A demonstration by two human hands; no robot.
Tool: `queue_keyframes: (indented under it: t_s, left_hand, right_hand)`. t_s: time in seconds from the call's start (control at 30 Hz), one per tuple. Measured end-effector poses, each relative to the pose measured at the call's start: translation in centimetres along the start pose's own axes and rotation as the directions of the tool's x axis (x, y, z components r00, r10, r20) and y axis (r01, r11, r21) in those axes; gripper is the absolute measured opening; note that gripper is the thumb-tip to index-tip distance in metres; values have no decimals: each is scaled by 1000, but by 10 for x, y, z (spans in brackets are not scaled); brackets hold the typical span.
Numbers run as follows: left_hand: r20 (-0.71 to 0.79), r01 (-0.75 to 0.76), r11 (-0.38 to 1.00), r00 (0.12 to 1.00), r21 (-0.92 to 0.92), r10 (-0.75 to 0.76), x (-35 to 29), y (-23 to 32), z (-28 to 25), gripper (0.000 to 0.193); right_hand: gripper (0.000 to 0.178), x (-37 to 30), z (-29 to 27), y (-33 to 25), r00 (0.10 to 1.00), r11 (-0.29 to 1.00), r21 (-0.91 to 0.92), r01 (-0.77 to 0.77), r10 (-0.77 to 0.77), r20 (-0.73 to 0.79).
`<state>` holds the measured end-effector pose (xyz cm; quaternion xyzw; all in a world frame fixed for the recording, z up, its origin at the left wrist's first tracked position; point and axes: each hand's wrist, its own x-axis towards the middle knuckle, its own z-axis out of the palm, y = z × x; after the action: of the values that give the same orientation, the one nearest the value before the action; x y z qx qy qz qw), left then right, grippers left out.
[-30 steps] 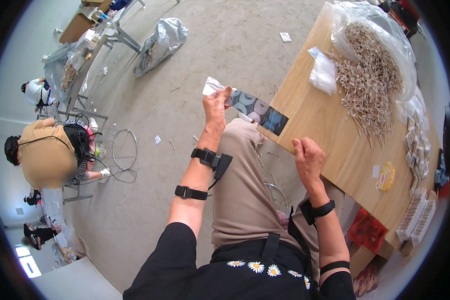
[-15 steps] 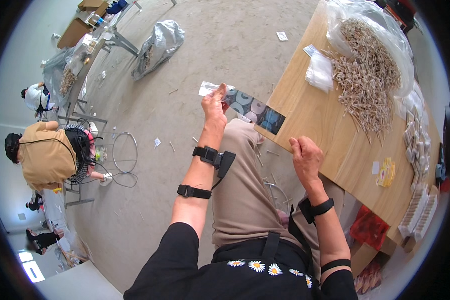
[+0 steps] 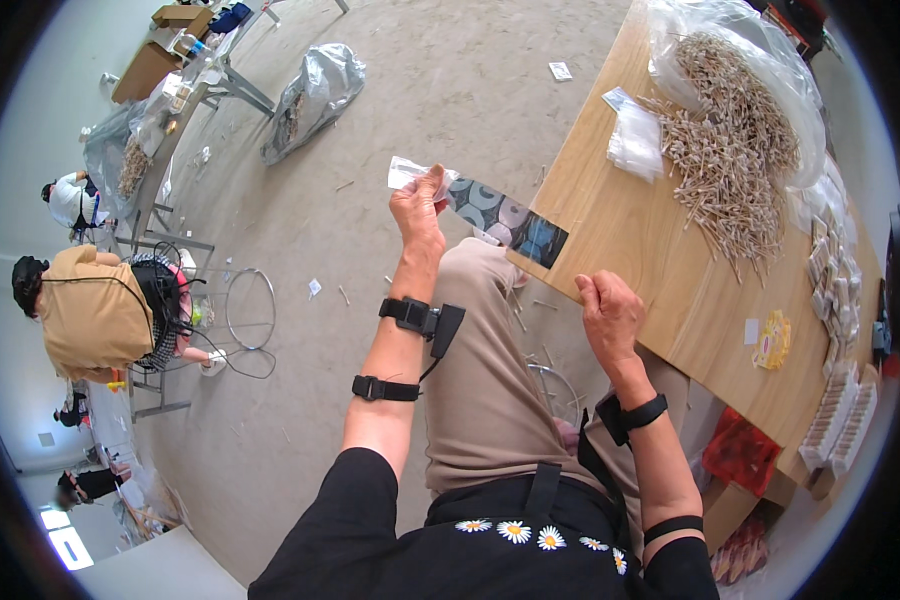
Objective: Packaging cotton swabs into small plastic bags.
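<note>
Since the earlier frames, the left hand (image 3: 417,212) has shifted slightly leftward in the view, carrying the white plastic packet (image 3: 408,173) with it; the right hand (image 3: 613,308) has hardly moved. The packet is pinched between the left thumb and fingers, above the concrete floor (image 3: 300,230) and well apart from the wooden table (image 3: 625,225). Just beside that grip, a dark strip printed with rings (image 3: 510,222) runs to the table's corner; whether the hand touches it, I cannot tell. The right hand is curled into a fist near the table edge, and whether it encloses anything is hidden. Farther across the tabletop lie a stack of clear plastic sachets (image 3: 635,143), a heap of cotton swabs (image 3: 735,150) spilling from a large clear bag (image 3: 808,135), and a yellow label (image 3: 771,342). Across the room, a person in a tan top (image 3: 95,310) bends over.
</note>
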<state>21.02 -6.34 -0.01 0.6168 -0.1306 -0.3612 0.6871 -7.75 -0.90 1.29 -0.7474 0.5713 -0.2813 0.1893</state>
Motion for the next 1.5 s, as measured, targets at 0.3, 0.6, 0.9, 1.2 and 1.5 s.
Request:
queue_keyframes:
  t_s: [0.3, 0.6, 0.9, 1.2, 1.5]
  left_hand:
    - [-2, -16, 1000, 1000, -3, 16, 2, -4, 0, 27]
    - [43, -172, 983, 985, 61, 170, -7, 1, 5, 28]
    - [135, -233, 972, 963, -23, 234, -11, 1, 4, 19]
    - [99, 0, 999, 995, -39, 4, -29, -11, 14, 28]
    - [97, 66, 983, 994, -171, -50, -46, -29, 28, 35]
  right_hand:
    - [33, 0, 1, -1, 1000, 1000, -18, 11, -11, 0]
    - [33, 0, 0, -2, 1000, 999, -43, 0, 1, 9]
    - [33, -1, 0, -4, 1000, 999, -41, -2, 2, -1]
    - [31, -1, -1, -4, 999, 999, -28, 20, -21, -28]
    - [28, -2, 0, -5, 1000, 1000, -17, 6, -6, -26]
